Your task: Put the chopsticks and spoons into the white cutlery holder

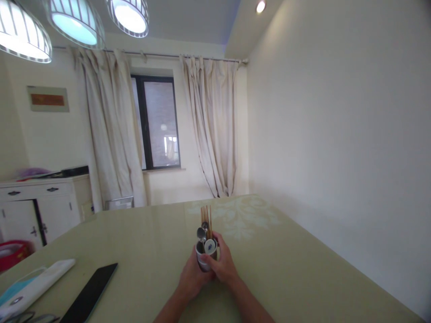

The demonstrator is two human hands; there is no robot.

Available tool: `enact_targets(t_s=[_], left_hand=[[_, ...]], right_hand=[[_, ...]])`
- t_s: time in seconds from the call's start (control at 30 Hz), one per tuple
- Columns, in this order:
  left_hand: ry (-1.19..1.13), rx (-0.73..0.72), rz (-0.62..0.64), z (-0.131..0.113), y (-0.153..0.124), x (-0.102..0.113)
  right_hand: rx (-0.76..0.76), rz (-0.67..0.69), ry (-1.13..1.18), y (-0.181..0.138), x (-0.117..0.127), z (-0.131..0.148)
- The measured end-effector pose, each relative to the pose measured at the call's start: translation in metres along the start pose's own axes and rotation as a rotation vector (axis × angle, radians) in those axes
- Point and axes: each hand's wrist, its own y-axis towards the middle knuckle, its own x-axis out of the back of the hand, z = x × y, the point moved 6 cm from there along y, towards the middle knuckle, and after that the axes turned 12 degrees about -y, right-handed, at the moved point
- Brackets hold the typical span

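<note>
In a pale-walled room, with cream curtains (107,130) on either side of a dark-framed window (162,123). Across the foreground, a broad greenish bench (148,251), bearing a flat black device (90,291) and a long white object (42,285) at left.

Near the bench's front middle, between both hands, a metal cup (202,265) holding thin wooden chopsticks (206,219), metal spoons (201,233) and a white piece (210,246) with a blue mark. Curved around the cup's left side and underside, a left hand (193,273), fingers mostly hidden; wrapped around the right side, a right hand (222,264), thumb across the front below the white piece. Both closed around the cup; impossible to tell whether also pinching the white piece, or whether lifting the cup or resting it on the bench.

Looks like a holding and steadying step. Seems to call next for a level cup, firm support from one hand before freeing the other, and care around the spoons leaning at the rim.
</note>
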Motion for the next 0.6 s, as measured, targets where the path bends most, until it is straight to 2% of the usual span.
enact_targets(t_s=[0.17,0.3,0.37,0.5,0.53,0.6], left_hand=[[-0.078,-0.017,0.07,-0.013,-0.021,-0.015],[-0.079,-0.024,0.084,-0.012,-0.035,-0.022],[-0.077,-0.018,0.134,-0.008,-0.04,-0.019],[-0.112,0.058,0.389,-0.01,-0.039,0.004],[-0.129,0.084,0.386,-0.015,-0.034,0.016],[-0.196,0.104,0.24,-0.033,-0.018,0.04]], right_hand=[[0.082,0.04,0.163,0.0,0.009,0.025],[-0.023,-0.017,0.248,0.005,0.014,0.024],[-0.112,-0.022,0.289,0.008,0.014,0.016],[-0.291,0.002,0.371,0.007,0.007,-0.002],[-0.318,-0.016,0.383,0.006,0.006,-0.005],[-0.335,-0.048,0.392,0.004,0.006,-0.005]])
